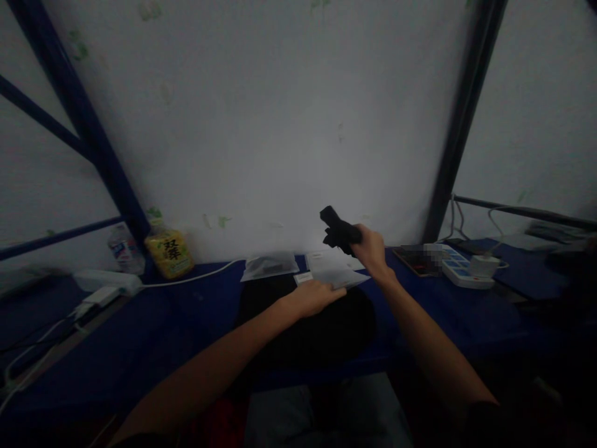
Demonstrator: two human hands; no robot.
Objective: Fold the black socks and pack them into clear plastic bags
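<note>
A bunched black cloth [341, 235] is gripped in my right hand [372, 252], raised in front of the wall. Lower down, my left hand [313, 297] closes on the near edge of a translucent plastic bag [333, 277] with a small white label. Under that hand a dark, rounded heap, seemingly black fabric [321, 339], lies on the blue table [181, 330]; its exact kind is lost in the dim light. Left of the held bag rests a second frosted plastic bag [270, 266] with something dark inside.
At the left stand a yellow packaged bottle [168, 252], a clear bottle [125, 249] and a white power strip [107, 283] with cables. To the right are a flat dark device [415, 259] and a white socket block [459, 267] with a plugged-in charger. Metal posts frame the wall.
</note>
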